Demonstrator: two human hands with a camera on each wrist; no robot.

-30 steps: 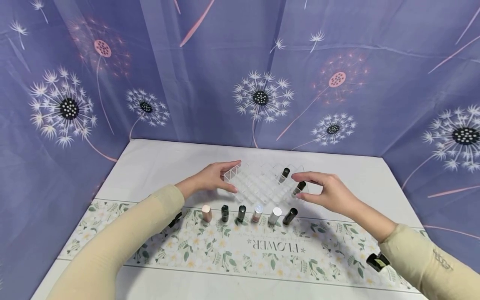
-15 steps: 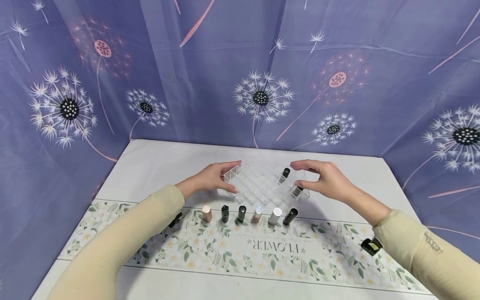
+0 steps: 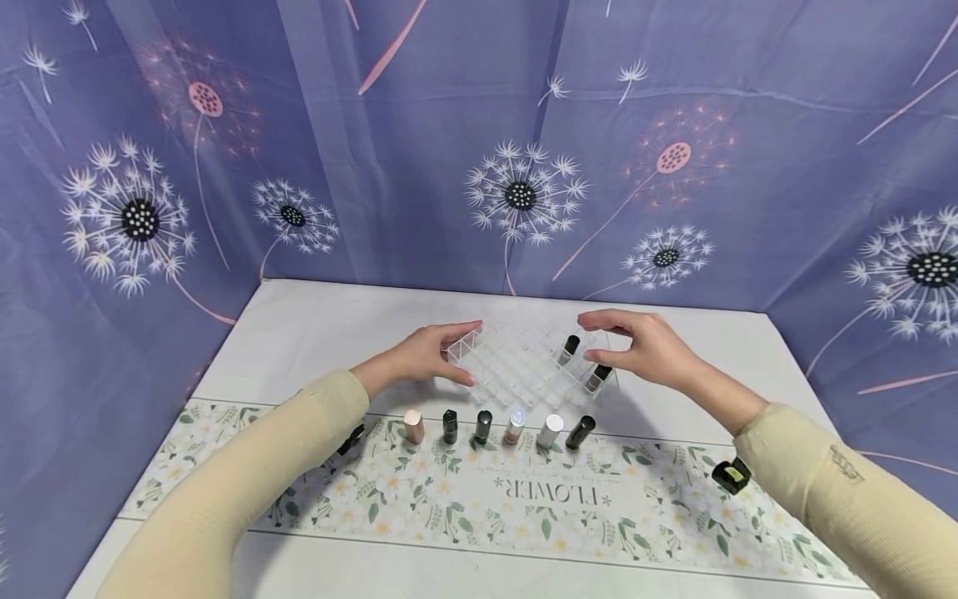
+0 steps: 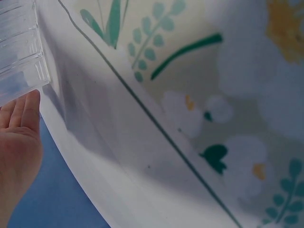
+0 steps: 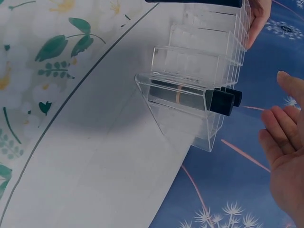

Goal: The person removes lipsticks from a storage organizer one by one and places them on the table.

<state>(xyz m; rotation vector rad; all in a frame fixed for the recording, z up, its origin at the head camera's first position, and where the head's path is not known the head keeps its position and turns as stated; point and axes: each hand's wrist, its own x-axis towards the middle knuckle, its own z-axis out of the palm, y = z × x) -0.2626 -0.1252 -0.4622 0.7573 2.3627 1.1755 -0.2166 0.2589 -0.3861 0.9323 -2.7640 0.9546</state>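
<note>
Head view shows the work barely begun: two dark-capped tubes stand in the clear organizer [image 3: 524, 362], toward its right side, while six more wait in a row on the surface in front of it, near the far edge of the floral runner [image 3: 479, 499].

Going left to right, the left hand [image 3: 422, 358] rests against the organizer's left end, fingers [image 3: 460, 327] straight and lying close together along the rim, thumb low at the near corner; whether it presses or only touches is hard to tell from here. The row runs pink tube [image 3: 413, 427], black tube [image 3: 449, 426], another black one [image 3: 482, 426], a glittery pearly tube [image 3: 514, 425], a white tube [image 3: 550, 430] and a glossy black tube [image 3: 579, 433]. The right hand [image 3: 647, 349] arches over the organizer's right end, fingers relaxed and slightly spread, pinching nothing.

The organizer is hard transparent plastic, a grid of square cells with thin walls, stepped in tiers. The tubes are smooth, slim cylinders. The runner looks like soft printed cloth, flat on the matte white surface [image 3: 314, 324].
</note>
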